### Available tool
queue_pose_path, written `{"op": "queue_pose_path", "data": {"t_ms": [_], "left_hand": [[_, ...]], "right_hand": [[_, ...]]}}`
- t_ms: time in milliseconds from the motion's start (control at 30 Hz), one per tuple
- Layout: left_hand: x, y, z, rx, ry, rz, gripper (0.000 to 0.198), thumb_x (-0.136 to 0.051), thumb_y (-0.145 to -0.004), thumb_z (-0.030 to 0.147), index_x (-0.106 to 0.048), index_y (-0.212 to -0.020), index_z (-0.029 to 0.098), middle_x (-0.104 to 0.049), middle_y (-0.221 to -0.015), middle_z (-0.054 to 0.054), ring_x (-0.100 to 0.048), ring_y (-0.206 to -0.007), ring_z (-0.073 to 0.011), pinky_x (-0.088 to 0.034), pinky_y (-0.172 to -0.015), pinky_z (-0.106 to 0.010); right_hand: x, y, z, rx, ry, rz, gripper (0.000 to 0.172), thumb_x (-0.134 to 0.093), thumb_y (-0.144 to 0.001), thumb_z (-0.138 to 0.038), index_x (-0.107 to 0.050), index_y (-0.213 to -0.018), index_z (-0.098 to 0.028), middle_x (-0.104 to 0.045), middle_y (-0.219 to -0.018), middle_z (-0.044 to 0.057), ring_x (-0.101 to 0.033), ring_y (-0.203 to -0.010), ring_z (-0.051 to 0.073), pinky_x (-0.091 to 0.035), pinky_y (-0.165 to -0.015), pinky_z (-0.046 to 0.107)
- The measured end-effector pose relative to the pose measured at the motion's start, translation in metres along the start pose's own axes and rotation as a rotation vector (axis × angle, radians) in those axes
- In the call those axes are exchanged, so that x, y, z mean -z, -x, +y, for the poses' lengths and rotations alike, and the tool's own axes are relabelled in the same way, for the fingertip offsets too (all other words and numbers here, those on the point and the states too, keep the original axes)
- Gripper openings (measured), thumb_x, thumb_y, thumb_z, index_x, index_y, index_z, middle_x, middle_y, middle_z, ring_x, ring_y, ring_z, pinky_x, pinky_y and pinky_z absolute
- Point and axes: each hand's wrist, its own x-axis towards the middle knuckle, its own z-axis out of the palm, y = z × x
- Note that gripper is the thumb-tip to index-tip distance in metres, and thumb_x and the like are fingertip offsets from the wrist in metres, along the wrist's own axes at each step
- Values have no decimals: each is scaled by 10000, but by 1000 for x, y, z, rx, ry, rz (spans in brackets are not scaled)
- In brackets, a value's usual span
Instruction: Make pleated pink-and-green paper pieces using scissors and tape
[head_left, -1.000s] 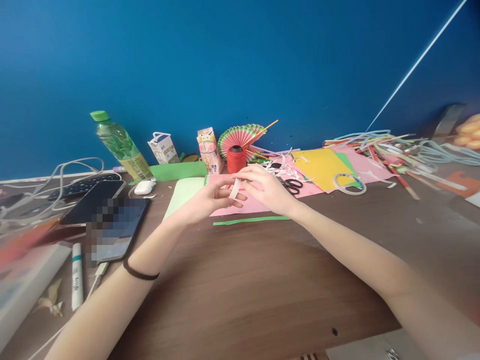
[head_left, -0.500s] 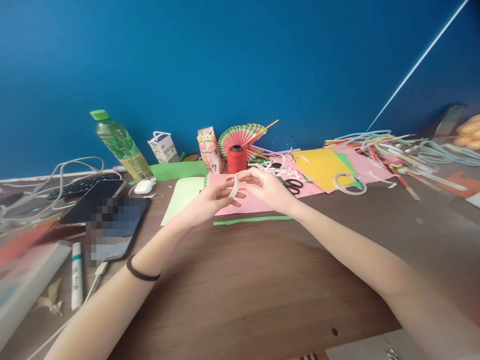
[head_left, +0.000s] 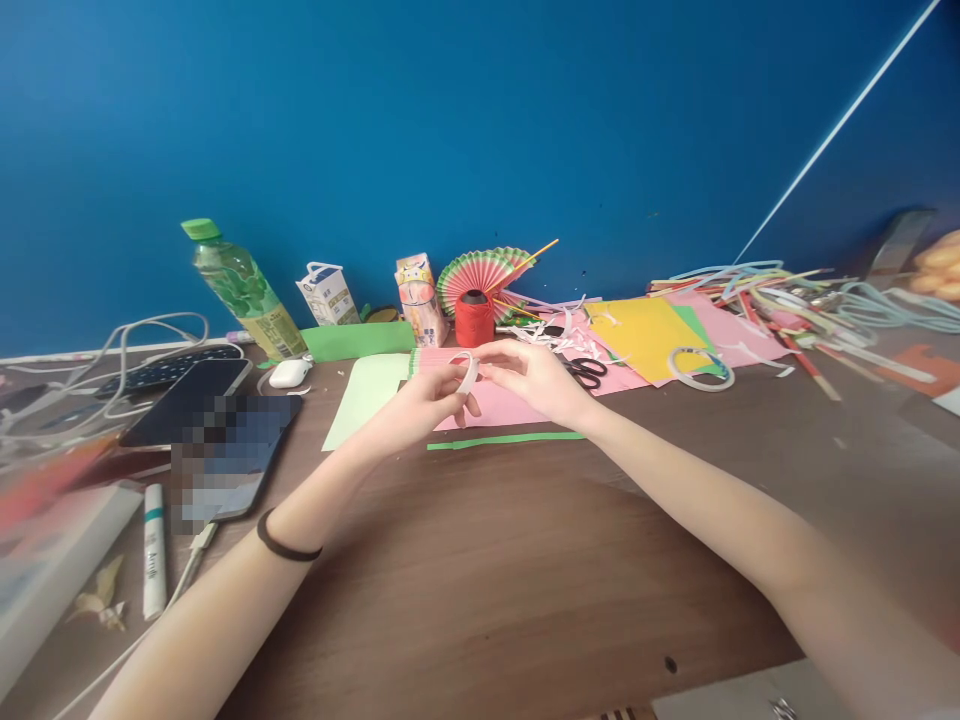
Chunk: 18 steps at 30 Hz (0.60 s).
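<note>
My left hand (head_left: 420,405) and my right hand (head_left: 536,378) meet above the brown desk (head_left: 525,560). Between their fingertips is a small white tape roll (head_left: 469,375), held upright. The left fingers curl round its near side; the right fingers pinch at its far edge. Under the hands lies a pink paper sheet (head_left: 502,402) with a pleated edge, and a thin green paper strip (head_left: 506,439) lies just in front of it. A pale green sheet (head_left: 367,392) is to the left.
Black scissors (head_left: 585,370), a red thread spool (head_left: 474,317), a paper fan (head_left: 484,270) and a second tape ring (head_left: 701,368) lie behind. A phone (head_left: 225,455), tablet, cables, bottle (head_left: 240,290) and glue stick (head_left: 154,550) crowd the left. Coloured paper strips (head_left: 787,300) fill the right.
Both hands have stayed in place on the tape roll. The left fingers have curled in a little more round it.
</note>
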Motion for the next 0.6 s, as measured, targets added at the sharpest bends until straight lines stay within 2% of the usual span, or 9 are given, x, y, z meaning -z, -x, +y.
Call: {"op": "queue_pose_path", "data": {"t_ms": [200, 333, 500, 600], "left_hand": [[-2, 0, -1, 2, 2, 4, 337, -424, -782, 280, -529, -1087, 184, -629, -806, -18, -539, -647, -122, -423, -642, -253], [-3, 1, 0, 18, -34, 28, 285, -396, -797, 311, -538, -1016, 195, -612, -761, 0, -496, -611, -114, -399, -598, -241], [-5, 3, 1, 30, -136, 83, 240, -372, -807, 357, -540, -767, 191, -516, -644, 21, -444, -573, -109, -343, -534, -231], [-6, 3, 2, 50, -134, 110, 185, -376, -790, 297, -530, -804, 197, -468, -628, 33, -420, -556, -106, -316, -510, -227]], "right_hand": [[-3, 2, -4, 11, 61, 79, 161, -637, -709, -305, -537, -740, -183, -641, -1048, 54, -616, -960, 173, -454, -914, 404], [-4, 4, -5, -7, 112, 83, 140, -593, -747, -297, -509, -716, -189, -661, -1010, 52, -637, -891, 165, -475, -868, 408], [-3, 6, -8, -19, 217, 94, 144, -573, -771, -306, -512, -703, -195, -669, -987, 48, -656, -815, 169, -498, -791, 386], [-4, 8, -11, -1, 239, 93, 139, -561, -782, -286, -497, -694, -201, -680, -893, 35, -657, -837, 180, -499, -774, 366]]}}
